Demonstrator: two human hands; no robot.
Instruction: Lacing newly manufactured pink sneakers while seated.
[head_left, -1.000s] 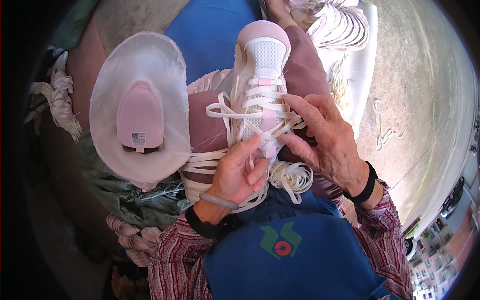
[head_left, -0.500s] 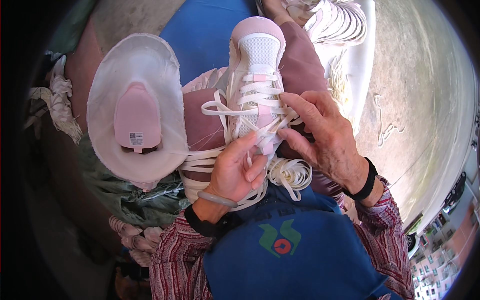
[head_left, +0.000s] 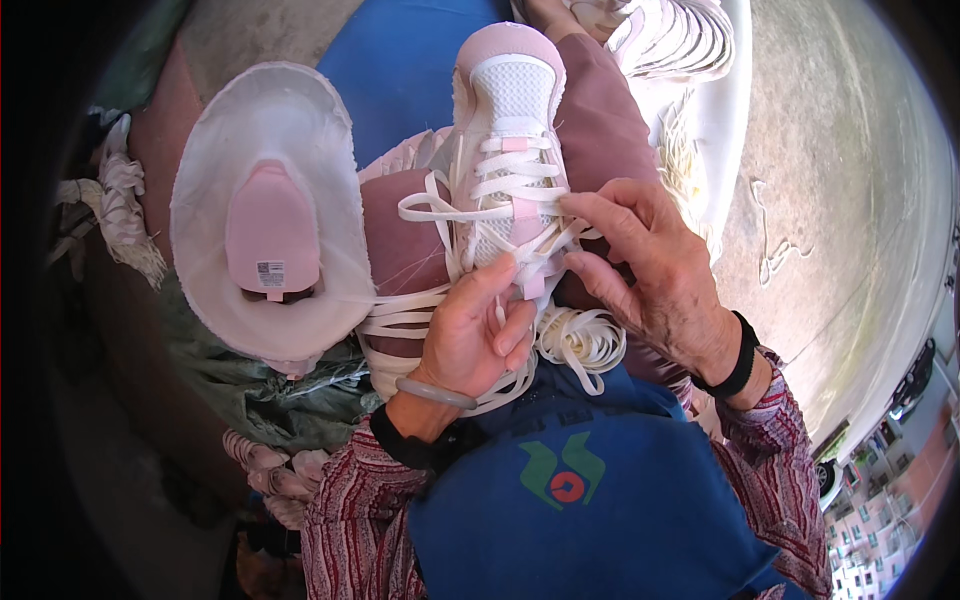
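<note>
A white and pink shoe upper (head_left: 510,150) lies across my lap, its toe pointing away. White flat shoelace (head_left: 490,213) crisscrosses its front, with a loop sticking out on the left. My left hand (head_left: 470,335) is closed at the near left edge of the upper, the thumb pressing by the lowest lacing and a strand of lace showing between the fingers. My right hand (head_left: 650,270) holds the right edge, forefinger and thumb apart along the eyelets and the other fingers curled partly out of sight. Whether a lace end is pinched there is hidden.
Left of the upper sits an oval white shoe upper (head_left: 335,200), open side up, with a pink panel (head_left: 270,230) inside. Loose laces (head_left: 405,320) and a coiled lace bundle (head_left: 582,338) lie near my hands. Stacked uppers (head_left: 685,40) are at the far right.
The view has shifted slightly. Both hands keep nearly the same place on the upper; the right thumb has moved a little away from the lacing.
</note>
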